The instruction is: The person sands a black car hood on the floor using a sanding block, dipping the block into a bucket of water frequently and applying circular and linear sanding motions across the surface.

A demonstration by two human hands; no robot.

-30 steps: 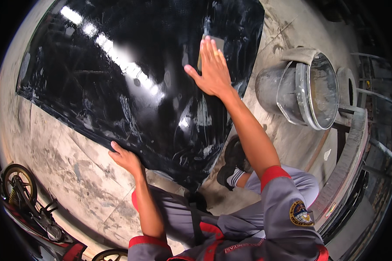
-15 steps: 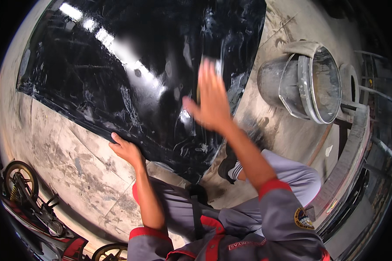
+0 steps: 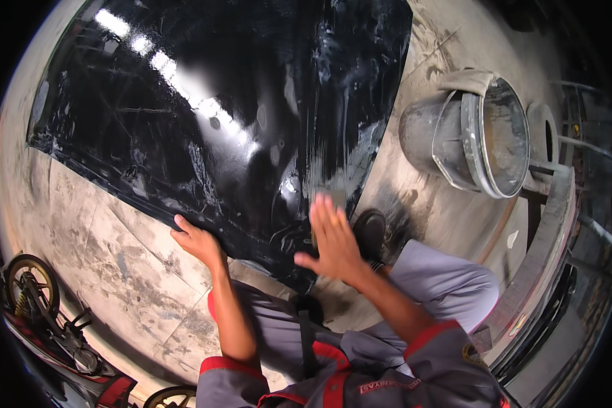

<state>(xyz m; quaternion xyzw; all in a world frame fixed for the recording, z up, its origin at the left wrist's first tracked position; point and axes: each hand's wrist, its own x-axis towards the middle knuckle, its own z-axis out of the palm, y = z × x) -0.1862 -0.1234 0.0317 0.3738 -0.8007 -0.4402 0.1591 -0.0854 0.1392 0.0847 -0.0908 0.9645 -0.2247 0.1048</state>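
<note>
Head view: the shirt (image 3: 306, 394) bears a small red-edged chest tag (image 3: 387, 385) with pale lettering, and a round badge (image 3: 472, 354) shows partly on its sleeve. The black panel (image 3: 241, 170) points a corner toward the person; its far end is cut off, so its long axis cannot be told. A pad (image 3: 333, 198) lies on it near that corner and the right edge, too covered to judge its direction. Over it lies the right hand (image 3: 334, 246), fingers straight, thumb apart. The left hand (image 3: 200, 243) touches the panel's near left edge; whether its grip is clamped, I cannot tell.
</note>
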